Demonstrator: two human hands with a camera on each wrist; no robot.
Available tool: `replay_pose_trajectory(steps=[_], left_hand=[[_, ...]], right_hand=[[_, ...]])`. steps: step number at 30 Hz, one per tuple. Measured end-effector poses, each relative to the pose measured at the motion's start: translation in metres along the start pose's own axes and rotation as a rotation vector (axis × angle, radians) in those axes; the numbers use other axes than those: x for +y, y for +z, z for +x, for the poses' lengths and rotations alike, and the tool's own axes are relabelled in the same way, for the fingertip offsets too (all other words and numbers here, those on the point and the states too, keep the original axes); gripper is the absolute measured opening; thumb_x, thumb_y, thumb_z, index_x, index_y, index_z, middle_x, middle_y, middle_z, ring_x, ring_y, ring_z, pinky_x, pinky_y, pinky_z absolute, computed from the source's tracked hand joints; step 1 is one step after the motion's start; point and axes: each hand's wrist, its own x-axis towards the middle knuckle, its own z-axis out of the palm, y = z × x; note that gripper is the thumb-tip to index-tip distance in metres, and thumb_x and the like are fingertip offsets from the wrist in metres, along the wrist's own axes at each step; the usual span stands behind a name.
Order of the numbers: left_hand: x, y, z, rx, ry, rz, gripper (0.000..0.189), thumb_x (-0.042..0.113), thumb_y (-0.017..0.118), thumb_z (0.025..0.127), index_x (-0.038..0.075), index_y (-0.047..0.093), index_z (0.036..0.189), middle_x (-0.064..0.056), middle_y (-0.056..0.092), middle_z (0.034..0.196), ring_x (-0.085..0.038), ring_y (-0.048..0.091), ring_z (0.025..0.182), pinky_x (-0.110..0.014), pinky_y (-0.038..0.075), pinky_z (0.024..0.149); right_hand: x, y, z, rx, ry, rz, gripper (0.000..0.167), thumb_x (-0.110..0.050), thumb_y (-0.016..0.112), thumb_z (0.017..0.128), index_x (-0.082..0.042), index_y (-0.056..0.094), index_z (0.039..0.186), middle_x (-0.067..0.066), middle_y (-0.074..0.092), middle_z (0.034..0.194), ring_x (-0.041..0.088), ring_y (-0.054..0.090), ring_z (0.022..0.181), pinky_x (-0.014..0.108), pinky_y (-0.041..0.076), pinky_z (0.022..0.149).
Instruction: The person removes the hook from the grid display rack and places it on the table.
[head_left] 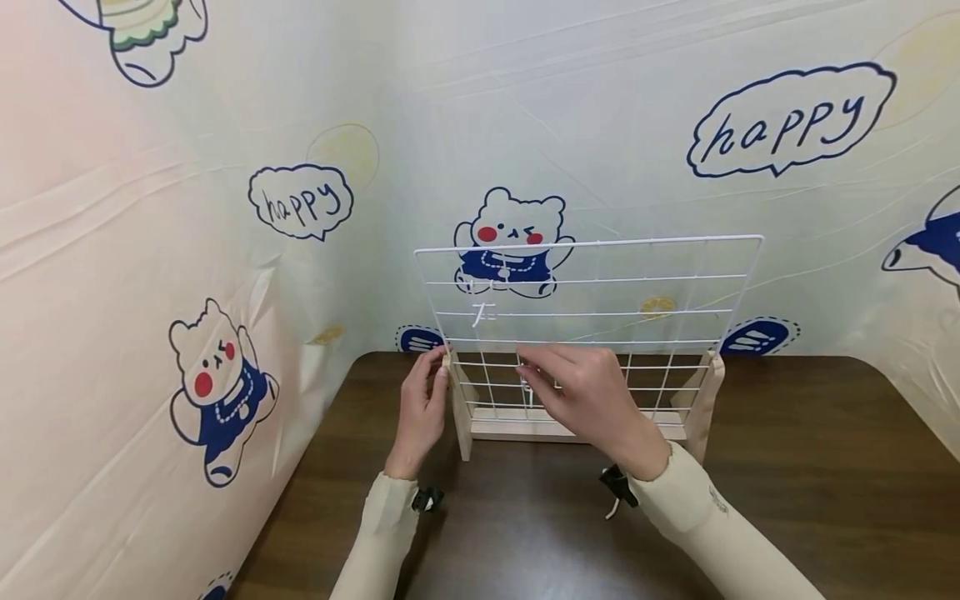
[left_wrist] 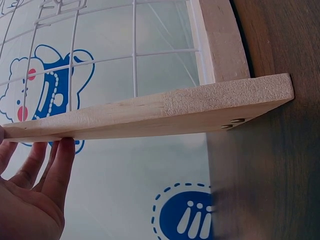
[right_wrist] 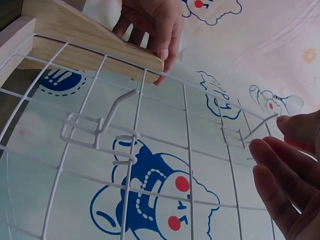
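A white wire grid (head_left: 592, 242) stands upright in a light wooden stand (head_left: 577, 429). At the stand's left side piece, my left hand (head_left: 422, 410) holds the upper end, thumb on one side and fingers on the other. In front of the grid hovers my right hand (head_left: 588, 398), thumb and forefinger apart, holding nothing visible. A white wire hook (right_wrist: 100, 125) hangs low on the grid near those fingers. Higher and to the left sits a second white hook (head_left: 482, 313). In the right wrist view, the right hand's fingertips (right_wrist: 260, 147) appear near this upper hook.
The stand rests on a dark brown wooden table (head_left: 810, 458). A pale cloth (head_left: 630, 125) printed with bears and "happy" bubbles hangs behind and to the left. The stand's right side piece (head_left: 707, 404) rises beyond my right hand. Dark straps (head_left: 618, 485) sit at both wrists.
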Motion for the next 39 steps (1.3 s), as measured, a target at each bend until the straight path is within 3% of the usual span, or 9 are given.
replay_pose_trajectory(steps=[9,14,17,20,30,37,39], left_hand=[[0.002,0.002,0.004,0.014,-0.019,-0.021,0.034,0.015,0.05,0.11,0.009,0.059,0.143,-0.012,0.063,0.141,-0.032,0.063,0.118,-0.054,0.056,0.1],[0.008,0.003,0.007,0.02,-0.017,-0.007,0.034,0.01,0.049,0.11,0.005,0.059,0.142,-0.018,0.063,0.14,-0.035,0.063,0.117,-0.034,0.056,0.097],[0.021,0.001,0.007,0.024,0.005,-0.022,0.033,0.008,0.049,0.11,0.002,0.06,0.14,-0.022,0.064,0.138,-0.036,0.064,0.116,-0.021,0.052,0.094],[0.033,-0.003,0.006,0.021,0.027,-0.032,0.033,0.008,0.049,0.109,0.001,0.06,0.139,-0.021,0.065,0.136,-0.035,0.065,0.116,-0.018,0.051,0.093],[0.035,-0.005,0.003,0.019,0.041,-0.019,0.032,0.007,0.049,0.109,0.0,0.06,0.139,-0.018,0.066,0.134,-0.033,0.066,0.113,-0.022,0.053,0.089],[0.037,-0.003,0.0,0.028,0.029,-0.022,0.032,0.006,0.048,0.109,0.0,0.061,0.138,-0.025,0.065,0.134,-0.037,0.066,0.113,-0.023,0.053,0.089],[0.026,-0.001,0.001,0.03,0.032,-0.015,0.031,0.008,0.049,0.11,0.003,0.062,0.138,-0.022,0.066,0.135,-0.033,0.066,0.114,-0.024,0.053,0.09]], right_hand=[[-0.001,0.006,0.017,-0.003,0.032,0.03,0.028,-0.01,0.083,0.087,-0.005,0.078,0.114,0.009,0.083,0.098,0.022,0.08,0.084,0.03,0.062,0.068],[0.0,0.009,0.025,-0.004,0.04,0.042,0.028,-0.011,0.081,0.09,-0.005,0.077,0.117,0.01,0.082,0.102,0.021,0.08,0.086,0.029,0.062,0.068],[0.001,0.011,0.028,-0.009,0.048,0.049,0.028,-0.011,0.081,0.09,-0.005,0.077,0.118,0.01,0.082,0.105,0.021,0.08,0.086,0.028,0.062,0.069],[0.0,0.013,0.031,-0.014,0.056,0.049,0.03,-0.011,0.081,0.09,-0.006,0.077,0.12,0.01,0.082,0.104,0.02,0.08,0.083,0.027,0.061,0.068],[0.001,0.024,0.041,-0.037,0.056,0.013,0.029,-0.012,0.079,0.092,-0.007,0.076,0.12,0.008,0.082,0.103,0.018,0.078,0.077,0.023,0.058,0.064],[0.002,0.03,0.044,-0.049,0.078,0.039,0.027,-0.012,0.078,0.093,-0.007,0.076,0.119,0.009,0.082,0.102,0.019,0.079,0.079,0.025,0.059,0.065],[0.002,0.032,0.045,-0.046,0.077,0.039,0.026,-0.012,0.078,0.093,-0.008,0.077,0.118,0.008,0.083,0.102,0.019,0.079,0.081,0.026,0.059,0.066]])
